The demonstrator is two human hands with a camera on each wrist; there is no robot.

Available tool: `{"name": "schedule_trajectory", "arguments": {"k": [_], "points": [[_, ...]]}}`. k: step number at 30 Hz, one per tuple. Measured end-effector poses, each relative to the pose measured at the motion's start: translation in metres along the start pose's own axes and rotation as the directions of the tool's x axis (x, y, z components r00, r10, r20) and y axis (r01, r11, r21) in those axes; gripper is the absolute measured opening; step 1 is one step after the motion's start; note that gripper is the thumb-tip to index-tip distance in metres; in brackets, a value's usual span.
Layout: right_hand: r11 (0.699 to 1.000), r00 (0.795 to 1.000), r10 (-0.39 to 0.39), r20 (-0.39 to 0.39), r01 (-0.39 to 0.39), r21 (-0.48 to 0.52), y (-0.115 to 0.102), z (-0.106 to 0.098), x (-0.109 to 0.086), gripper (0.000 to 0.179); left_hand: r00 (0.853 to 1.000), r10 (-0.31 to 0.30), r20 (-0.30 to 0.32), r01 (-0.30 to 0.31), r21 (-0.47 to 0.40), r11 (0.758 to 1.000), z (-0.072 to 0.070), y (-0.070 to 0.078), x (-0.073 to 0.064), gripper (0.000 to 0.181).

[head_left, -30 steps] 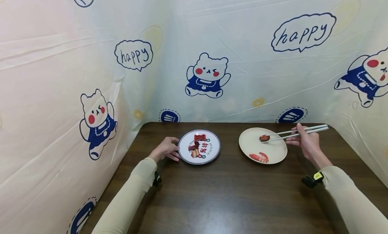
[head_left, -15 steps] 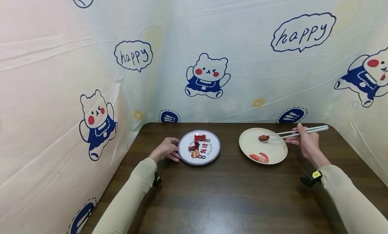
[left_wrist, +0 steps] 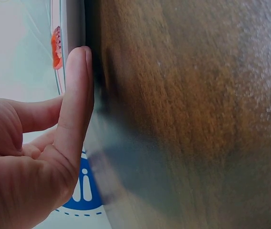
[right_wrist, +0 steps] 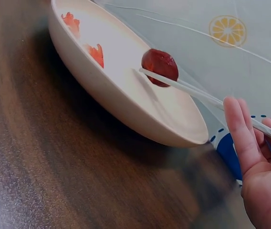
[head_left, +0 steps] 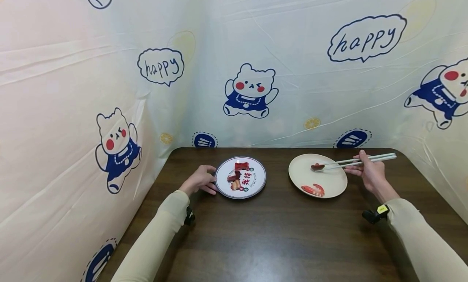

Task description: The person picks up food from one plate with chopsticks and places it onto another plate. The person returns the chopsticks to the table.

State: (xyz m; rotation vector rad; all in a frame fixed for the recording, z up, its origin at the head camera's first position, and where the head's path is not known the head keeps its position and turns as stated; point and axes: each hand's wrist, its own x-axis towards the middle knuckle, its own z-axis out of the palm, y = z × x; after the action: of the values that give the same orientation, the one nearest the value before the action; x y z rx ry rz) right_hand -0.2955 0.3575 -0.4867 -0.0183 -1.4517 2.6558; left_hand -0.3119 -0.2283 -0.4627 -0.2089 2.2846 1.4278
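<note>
My right hand (head_left: 372,173) holds a pair of pale chopsticks (head_left: 380,156) over the cream plate (head_left: 303,172). At their tips is a glossy reddish-brown, roundish food piece (right_wrist: 160,67), close over the plate in the right wrist view. A red-and-white shrimp (head_left: 313,189) lies near that plate's front rim. My left hand (head_left: 200,180) pinches the left rim of a white plate (head_left: 258,180) with a dark blue edge, thumb at the rim and fingers along its side. On it lie a red piece (head_left: 241,165), a dark red piece (head_left: 234,176) and a tan-brown piece (head_left: 236,185).
Both plates stand near the back of a dark wooden table (head_left: 270,237), with a gap between them. A pale printed curtain (head_left: 292,79) rises right behind the table and on both sides.
The food piece at the chopstick tips has shifted slightly left and now looks narrower. The chopsticks' rear ends have dipped a little. My left hand and both plates have stayed in place.
</note>
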Motion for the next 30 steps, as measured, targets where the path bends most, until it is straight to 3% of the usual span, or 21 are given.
{"name": "schedule_trajectory", "arguments": {"k": [6,14,30], "points": [[0.997,0.997,0.068,0.046,-0.07,0.034,-0.006,-0.001,0.003,0.037,1.0,0.0,-0.003,0.0,-0.001,1.0,0.0,0.001,0.001,0.054],[0.976,0.976,0.178,0.128,-0.192,0.106,-0.013,-0.002,0.009,0.041,1.0,0.003,-0.002,-0.003,0.001,1.0,0.001,0.001,-0.001,0.055],[0.96,0.926,0.247,0.286,-0.273,0.057,-0.017,0.007,0.029,0.043,1.0,-0.003,-0.002,0.003,0.004,1.0,0.0,0.0,0.0,0.053]]}}
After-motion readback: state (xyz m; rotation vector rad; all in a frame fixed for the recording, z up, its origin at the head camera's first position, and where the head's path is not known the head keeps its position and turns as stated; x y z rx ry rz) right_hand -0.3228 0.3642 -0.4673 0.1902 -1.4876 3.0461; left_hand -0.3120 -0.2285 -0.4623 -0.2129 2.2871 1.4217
